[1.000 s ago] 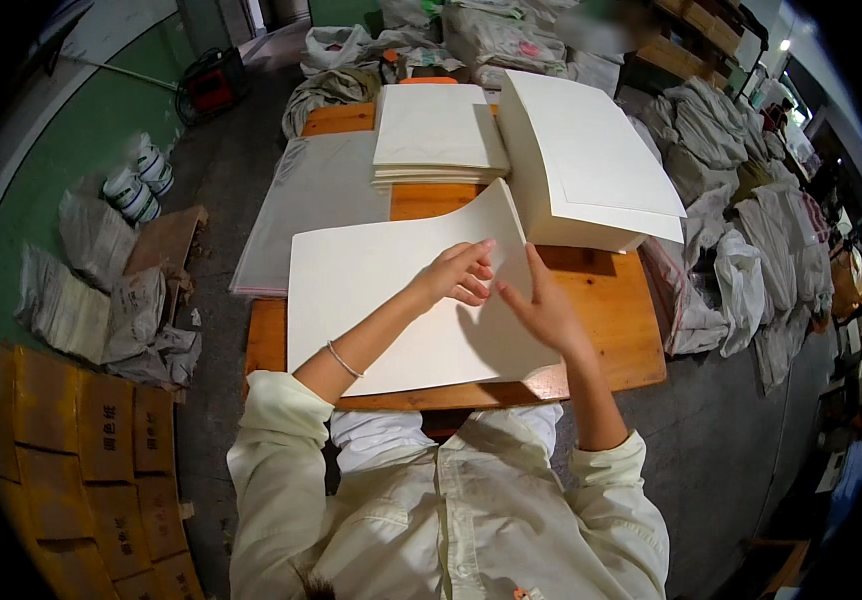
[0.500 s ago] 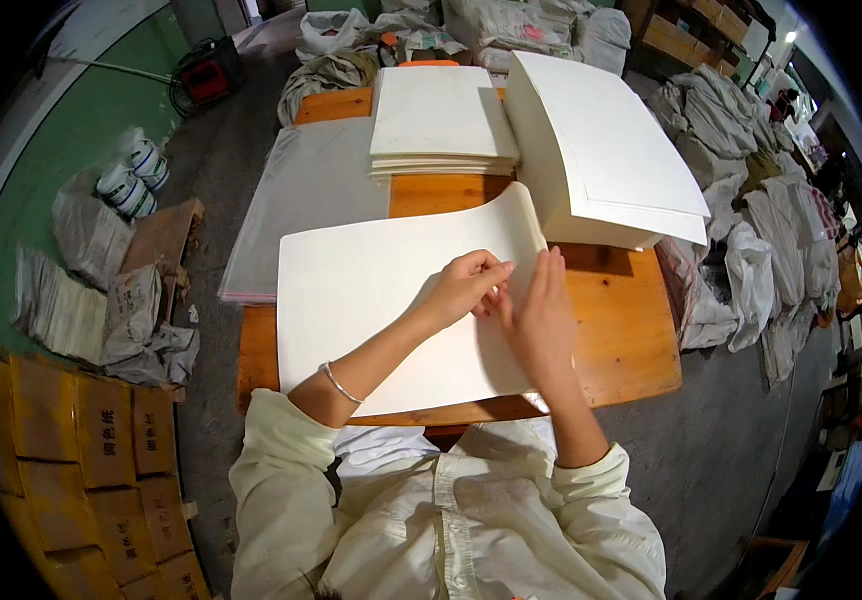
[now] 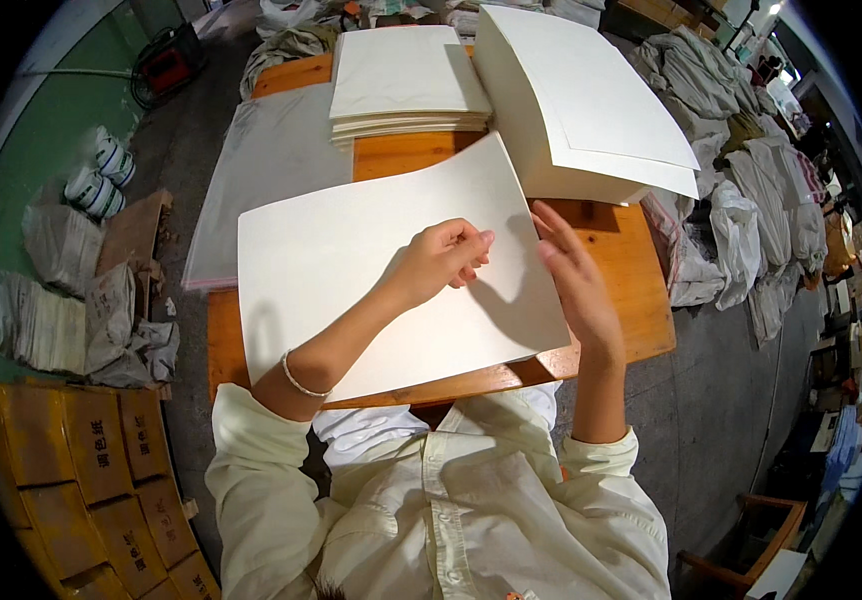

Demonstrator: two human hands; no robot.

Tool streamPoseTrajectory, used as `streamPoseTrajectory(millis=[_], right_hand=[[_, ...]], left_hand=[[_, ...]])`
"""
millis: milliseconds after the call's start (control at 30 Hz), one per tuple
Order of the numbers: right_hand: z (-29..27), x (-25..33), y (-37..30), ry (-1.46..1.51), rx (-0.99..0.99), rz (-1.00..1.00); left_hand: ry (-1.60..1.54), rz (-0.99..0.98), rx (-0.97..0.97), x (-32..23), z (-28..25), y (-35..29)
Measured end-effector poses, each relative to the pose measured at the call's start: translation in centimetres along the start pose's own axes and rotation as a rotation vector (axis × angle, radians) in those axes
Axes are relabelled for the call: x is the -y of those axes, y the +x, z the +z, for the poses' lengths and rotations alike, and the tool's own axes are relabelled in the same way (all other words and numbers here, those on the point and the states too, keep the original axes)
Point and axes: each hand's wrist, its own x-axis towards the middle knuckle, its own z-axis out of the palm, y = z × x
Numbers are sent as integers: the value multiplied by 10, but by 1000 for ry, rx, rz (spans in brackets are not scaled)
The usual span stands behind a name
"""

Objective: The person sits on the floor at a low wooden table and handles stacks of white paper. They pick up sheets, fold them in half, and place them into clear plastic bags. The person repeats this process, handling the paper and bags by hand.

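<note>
White paper (image 3: pixel 336 265) lay on the near part of a wooden table (image 3: pixel 616 295), beneath the left hand (image 3: pixel 441 262), whose fingers curled together, its right edge beside the right hand (image 3: pixel 583 280), fingers extended, thumb apart, contact unclear.

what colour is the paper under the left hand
The paper under the left hand is off-white; best seen in the head view.

Stacked yellow-brown rectangular cardboard boxes (image 3: pixel 101 455) at eight o'clock: dark Chinese characters in vertical columns on several faces, clearest on an upper box. White cylindrical plastic buckets (image 3: pixel 95 192) between nine and ten o'clock: dark label print, too small to read. Crumpled greyish bag (image 3: pixel 113 305), nine o'clock: faint marks, illegible.
</note>
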Motion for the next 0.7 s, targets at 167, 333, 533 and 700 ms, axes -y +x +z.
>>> streamPoseTrajectory(millis=[167, 333, 533, 700], right_hand=[[29, 13, -11, 375, 247, -23], [72, 4, -20, -135, 241, -108], [59, -25, -4, 440, 68, 8], [40, -45, 1, 573, 20, 132]], left_hand=[[-250, 131, 45, -5, -6, -5], [-335, 188, -87, -4, -5, -13], [-377, 105, -84, -10, -11, -14], [-259, 1, 55, -11, -7, -8]])
